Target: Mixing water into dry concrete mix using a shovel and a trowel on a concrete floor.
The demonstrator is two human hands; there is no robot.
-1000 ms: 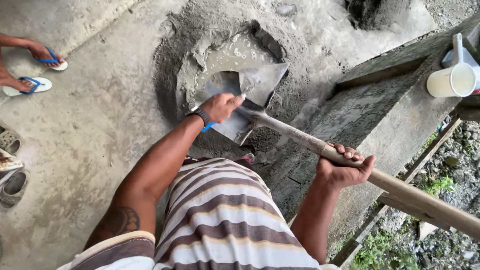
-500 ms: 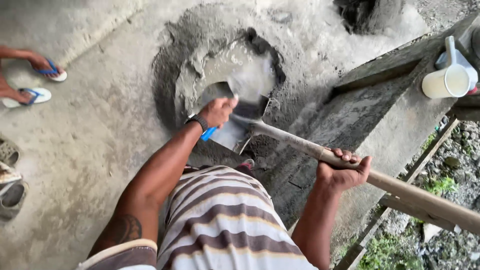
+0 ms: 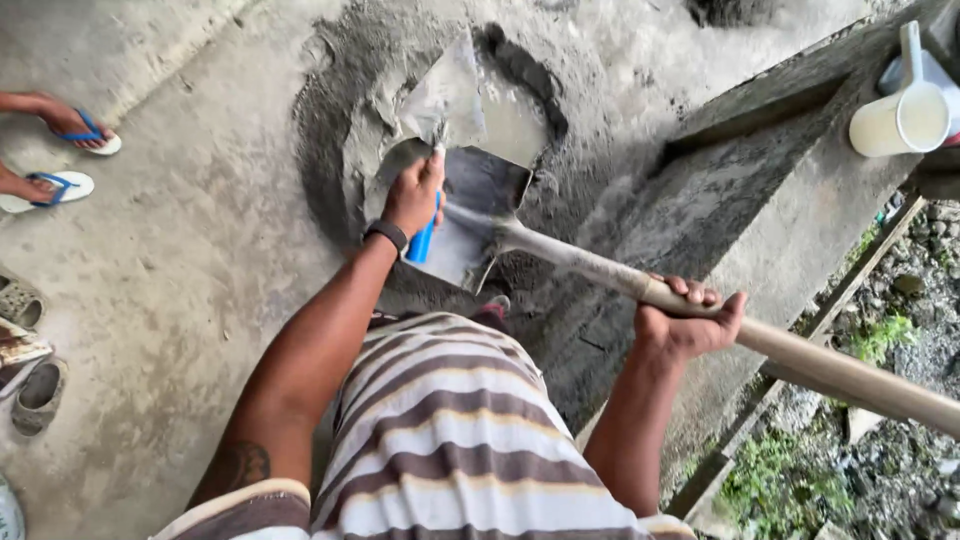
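My left hand [image 3: 413, 195] grips the blue handle of a trowel [image 3: 447, 100], whose grey blade points away from me over a ring of wet cement [image 3: 340, 130] on the concrete floor. My right hand [image 3: 686, 322] is closed around the long wooden handle of a shovel [image 3: 480, 205]. The shovel's metal blade lies just under my left hand at the near edge of the cement pile, smeared with grey mix. A pool of watery mix sits in the middle of the ring.
A white plastic jug [image 3: 900, 110] stands on a low concrete ledge [image 3: 800, 200] at the right. Another person's feet in blue-strapped flip-flops [image 3: 60, 150] are at the left edge, with worn shoes [image 3: 25, 340] below. Rubble and weeds [image 3: 870, 440] lie beyond the ledge.
The trowel has swung from down by the shovel blade to up and forward over the cement ring. The shovel blade has tilted flatter toward me. My right hand stays on the handle.
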